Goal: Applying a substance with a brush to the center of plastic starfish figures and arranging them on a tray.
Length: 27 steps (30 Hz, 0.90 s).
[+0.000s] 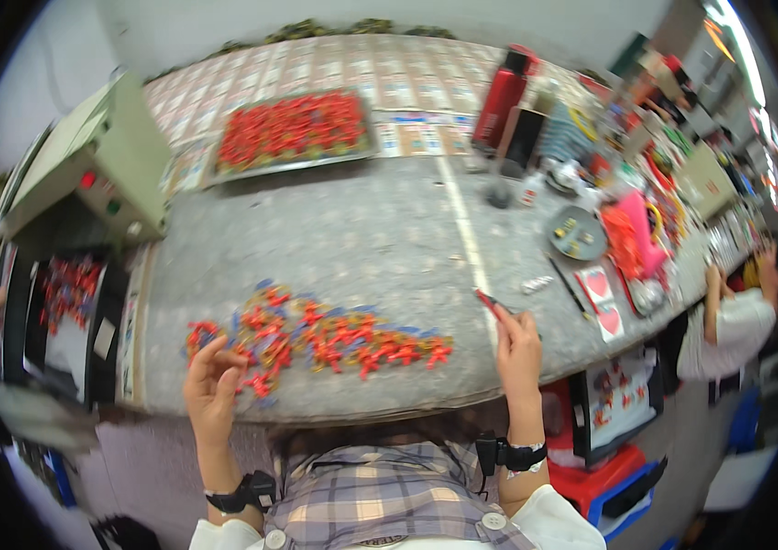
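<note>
Item: slim red-tipped tool (488, 301), pinched between the fingers of the right hand (517, 344), held just above the grey tabletop (361, 238) near its front edge, to the right of the heap of small red and blue parts (316, 337). Long axis: runs from the fingertips up and to the left, red tip pointing toward the pale stripe on the tabletop; the tool is too small and blurred to name its kind more closely. Left hand (215, 385): fingers curled together over the left end of the heap, at or just above the parts; whether a part is pinched between them cannot be told. Hands well apart, the heap lying between them. Risks, as judged: the thin tool is held by fingertips only, so a knock could twist it loose; the heap lies near the front edge, so a sweep of either wrist could push parts off onto the lap. Also present: tray of red parts (290, 134) at the far side, well apart from both hands.
</note>
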Each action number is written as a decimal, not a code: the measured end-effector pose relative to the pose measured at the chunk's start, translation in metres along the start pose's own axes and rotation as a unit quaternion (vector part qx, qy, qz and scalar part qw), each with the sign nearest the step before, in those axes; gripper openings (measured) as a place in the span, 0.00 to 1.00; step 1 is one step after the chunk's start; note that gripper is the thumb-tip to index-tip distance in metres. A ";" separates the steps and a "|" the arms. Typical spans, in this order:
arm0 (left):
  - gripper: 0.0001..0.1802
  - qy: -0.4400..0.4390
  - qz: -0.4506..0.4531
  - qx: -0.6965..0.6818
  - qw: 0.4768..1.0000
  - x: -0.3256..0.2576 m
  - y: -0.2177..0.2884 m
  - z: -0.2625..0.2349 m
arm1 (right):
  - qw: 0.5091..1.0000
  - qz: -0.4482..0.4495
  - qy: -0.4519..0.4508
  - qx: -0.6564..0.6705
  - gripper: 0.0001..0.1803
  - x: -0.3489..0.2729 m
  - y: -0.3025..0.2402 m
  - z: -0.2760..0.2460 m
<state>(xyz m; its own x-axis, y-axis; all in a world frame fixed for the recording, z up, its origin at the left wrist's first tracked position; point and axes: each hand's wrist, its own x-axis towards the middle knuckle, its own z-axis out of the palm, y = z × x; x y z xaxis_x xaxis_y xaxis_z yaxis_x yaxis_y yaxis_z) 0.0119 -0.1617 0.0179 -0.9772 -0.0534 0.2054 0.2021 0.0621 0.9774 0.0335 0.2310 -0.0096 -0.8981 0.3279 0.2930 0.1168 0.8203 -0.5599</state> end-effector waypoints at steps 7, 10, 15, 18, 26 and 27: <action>0.35 0.029 0.069 0.403 0.912 -0.018 0.019 -0.032 | 0.986 -0.132 -0.093 0.051 0.42 -0.004 -0.065 0.025; 0.44 -0.135 0.128 0.433 0.882 -0.018 0.013 0.001 | 0.968 -0.165 -0.179 -0.066 0.59 -0.023 -0.071 0.040; 0.60 -0.234 0.148 0.573 0.771 0.006 -0.033 0.080 | 0.943 -0.120 -0.239 -0.197 0.61 -0.029 -0.124 0.011; 0.59 -0.174 0.211 0.549 0.789 0.006 -0.052 0.095 | 0.948 -0.155 -0.215 -0.176 0.63 -0.032 -0.096 0.040; 0.60 -0.261 0.153 0.490 0.817 0.047 -0.113 0.113 | 0.939 -0.168 -0.230 -0.192 0.63 -0.013 -0.092 0.074; 0.60 -0.267 0.161 0.497 0.810 0.052 -0.115 0.115 | 0.941 -0.173 -0.231 -0.178 0.62 -0.010 -0.090 0.074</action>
<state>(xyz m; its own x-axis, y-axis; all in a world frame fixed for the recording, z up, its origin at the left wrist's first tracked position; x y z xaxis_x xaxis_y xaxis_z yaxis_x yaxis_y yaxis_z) -0.0694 -0.0572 -0.0899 -0.8267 0.5474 0.1301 0.5590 0.7730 0.3001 0.0010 0.1188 -0.0195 -0.9873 -0.1590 -0.0048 -0.1558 0.9725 -0.1730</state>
